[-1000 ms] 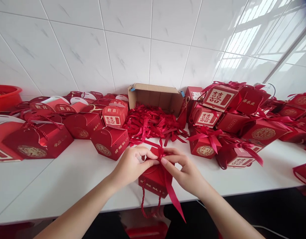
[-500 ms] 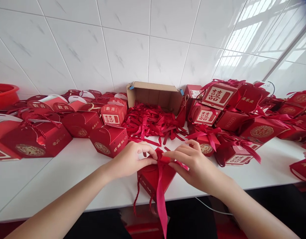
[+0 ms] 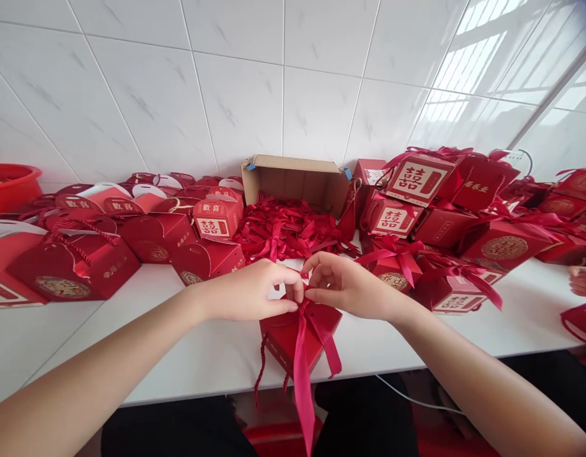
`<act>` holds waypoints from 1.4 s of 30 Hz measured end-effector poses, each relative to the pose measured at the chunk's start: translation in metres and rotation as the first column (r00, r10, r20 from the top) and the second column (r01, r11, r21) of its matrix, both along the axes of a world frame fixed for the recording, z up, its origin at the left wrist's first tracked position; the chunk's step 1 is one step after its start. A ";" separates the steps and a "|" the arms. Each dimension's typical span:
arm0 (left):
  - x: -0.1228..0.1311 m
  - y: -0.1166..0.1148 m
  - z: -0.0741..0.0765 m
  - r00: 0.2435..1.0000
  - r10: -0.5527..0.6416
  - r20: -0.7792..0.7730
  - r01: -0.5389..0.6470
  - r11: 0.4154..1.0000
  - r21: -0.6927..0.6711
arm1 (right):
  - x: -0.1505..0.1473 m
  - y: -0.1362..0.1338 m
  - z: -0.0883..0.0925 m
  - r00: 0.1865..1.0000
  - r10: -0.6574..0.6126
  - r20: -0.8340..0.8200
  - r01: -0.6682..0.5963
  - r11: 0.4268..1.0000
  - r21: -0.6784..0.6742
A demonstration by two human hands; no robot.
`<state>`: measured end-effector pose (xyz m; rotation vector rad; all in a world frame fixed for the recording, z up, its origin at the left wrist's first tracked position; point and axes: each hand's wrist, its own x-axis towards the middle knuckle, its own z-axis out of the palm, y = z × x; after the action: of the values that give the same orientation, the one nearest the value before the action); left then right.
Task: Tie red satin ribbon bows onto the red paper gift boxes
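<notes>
A small red gift box (image 3: 293,336) with a red rope handle stands at the front edge of the white table (image 3: 169,343). A red satin ribbon (image 3: 303,368) is gathered at its top, and two tails hang down past the table edge. My left hand (image 3: 252,292) pinches the ribbon at the top of the box from the left. My right hand (image 3: 343,285) pinches the same ribbon from the right, fingertips almost touching the left hand's.
A cardboard box (image 3: 297,181) on its side spills loose red ribbons (image 3: 283,231) at the back. Open red boxes (image 3: 83,254) crowd the left, ribbon-tied boxes (image 3: 440,222) the right. A red basin (image 3: 9,187) sits far left. Another person's hand (image 3: 583,279) shows at the right edge.
Both hands have risen slightly and drawn together over the box top. The ribbon now hangs in two tails in front of the box. The box has shifted a little.
</notes>
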<state>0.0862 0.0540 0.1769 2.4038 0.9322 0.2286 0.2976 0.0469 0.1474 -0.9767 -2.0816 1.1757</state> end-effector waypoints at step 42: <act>-0.004 0.006 -0.023 0.984 -0.008 0.179 0.024 0.996 -0.090 | 0.012 -0.025 -0.020 0.969 0.137 0.206 -0.225 0.832 0.508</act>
<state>0.0822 0.0601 0.1536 2.2631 0.8231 0.3808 0.3094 0.0217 0.1276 -0.6309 -2.4814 0.5465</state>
